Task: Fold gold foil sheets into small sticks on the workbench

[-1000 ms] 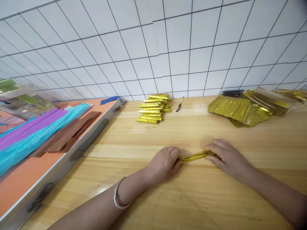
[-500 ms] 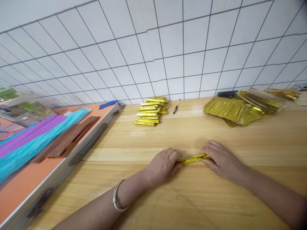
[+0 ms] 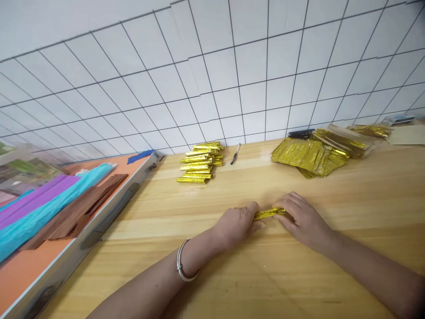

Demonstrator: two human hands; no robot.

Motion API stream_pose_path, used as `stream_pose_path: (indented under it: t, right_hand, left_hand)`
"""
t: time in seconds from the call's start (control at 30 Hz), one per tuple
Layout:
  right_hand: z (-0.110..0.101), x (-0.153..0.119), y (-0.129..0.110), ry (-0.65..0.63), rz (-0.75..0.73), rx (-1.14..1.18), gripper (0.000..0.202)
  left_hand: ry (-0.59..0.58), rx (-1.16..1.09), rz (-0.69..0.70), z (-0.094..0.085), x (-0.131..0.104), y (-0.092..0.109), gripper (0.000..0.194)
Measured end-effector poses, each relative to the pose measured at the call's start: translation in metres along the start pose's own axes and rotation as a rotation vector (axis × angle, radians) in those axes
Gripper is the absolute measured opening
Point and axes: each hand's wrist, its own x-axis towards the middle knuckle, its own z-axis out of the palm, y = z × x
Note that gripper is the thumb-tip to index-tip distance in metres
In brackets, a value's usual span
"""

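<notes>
A narrow folded strip of gold foil (image 3: 265, 214) stretches between my two hands, just over the wooden table. My left hand (image 3: 236, 225), with a silver bangle (image 3: 181, 263) at its wrist, grips the strip's left end; part of that end is hidden by the fingers. My right hand (image 3: 303, 221) pinches the right end between thumb and fingers. Beyond the hands, toward the wall, lies a stack of similar folded gold foil strips (image 3: 199, 166). To the right of it is a loose pile of flat gold foil sheets (image 3: 308, 155).
A pen (image 3: 235, 154) lies near the tiled wall (image 3: 249, 66). On the left, a raised-edge orange tray (image 3: 63, 261) holds brown, turquoise and purple crepe paper (image 3: 59, 195). A dark object (image 3: 301, 134) sits behind the foil sheets, and a pale card (image 3: 408, 135) lies far right.
My left hand has come closer to my right, so less of the strip shows between them. The whole view has shifted slightly.
</notes>
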Motion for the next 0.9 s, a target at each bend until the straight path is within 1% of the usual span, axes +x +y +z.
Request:
stream_pose_path:
  t: [0.17, 0.27, 0.37, 0.47, 0.63, 0.7, 0.8, 0.9]
  right_hand:
    - [-0.002, 0.001, -0.007, -0.005, -0.081, -0.171, 0.024]
    - [0.000, 0.000, -0.014, -0.049, -0.137, -0.224, 0.029]
    - [0.003, -0.001, -0.018, -0.080, -0.156, -0.219, 0.030]
    - [0.005, 0.000, -0.018, -0.082, -0.141, -0.207, 0.030]
    - [0.005, 0.001, -0.017, -0.122, -0.132, -0.129, 0.024]
    - [0.004, 0.002, -0.019, -0.118, -0.117, -0.091, 0.022]
    - [0.002, 0.004, -0.022, -0.094, -0.090, -0.068, 0.020]
    - [0.002, 0.005, -0.019, -0.058, -0.083, -0.074, 0.016]
  left_hand:
    - [0.016, -0.009, 0.006, 0.005, -0.001, -0.004, 0.021]
    - [-0.001, 0.018, 0.014, 0.006, -0.002, -0.004, 0.020]
    - [0.001, 0.048, 0.010, 0.007, -0.002, -0.003, 0.020]
    - [0.023, 0.049, 0.027, 0.008, -0.003, -0.002, 0.024]
    - [0.067, 0.016, 0.059, 0.010, -0.004, 0.000, 0.030]
    - [0.074, 0.004, 0.077, 0.011, -0.005, 0.000, 0.030]
    - [0.077, -0.027, 0.096, 0.012, -0.005, -0.001, 0.025]
    - [0.119, -0.120, 0.076, 0.012, -0.005, -0.003, 0.019]
